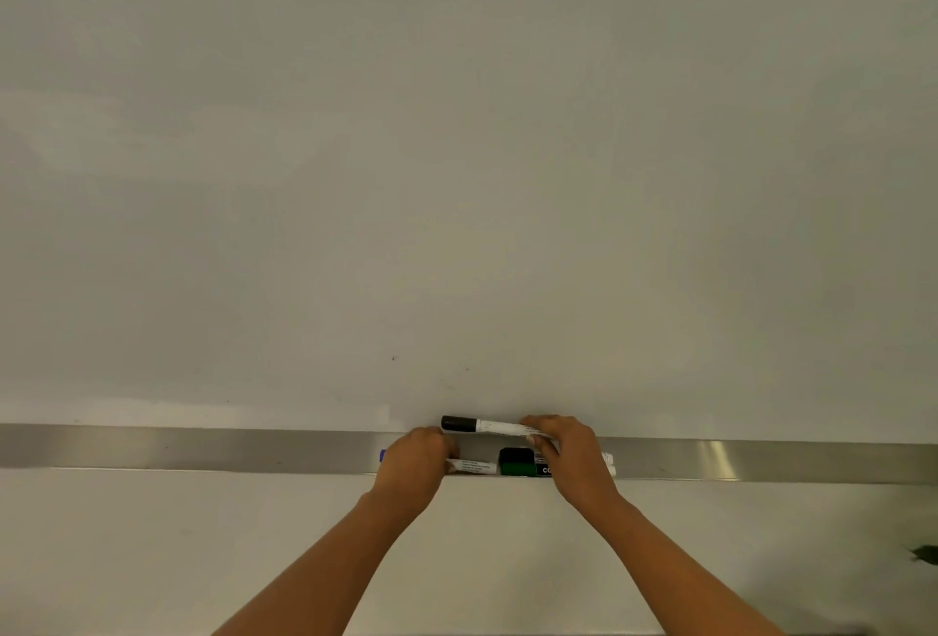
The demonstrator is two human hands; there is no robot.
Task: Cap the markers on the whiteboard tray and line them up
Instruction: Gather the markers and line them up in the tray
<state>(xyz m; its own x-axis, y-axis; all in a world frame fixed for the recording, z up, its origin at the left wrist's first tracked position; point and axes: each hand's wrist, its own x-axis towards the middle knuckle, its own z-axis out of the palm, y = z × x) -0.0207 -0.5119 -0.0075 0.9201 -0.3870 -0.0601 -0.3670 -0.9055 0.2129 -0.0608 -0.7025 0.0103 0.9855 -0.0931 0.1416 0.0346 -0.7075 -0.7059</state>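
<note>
Presently the right grip [568, 458] pinches a black-capped marker [487, 426], held level just above the tray [203, 447]. Left grip [415, 464] clasps a white marker [473, 466] lying in the tray beside a green-capped marker [517, 469].

Top marker [500, 427]: black cap, white barrel. Lower marker [472, 467] white with fine dark print; a green cap [517, 469], a blue tip [382, 455]. Tray [203, 447] brushed silver.
</note>
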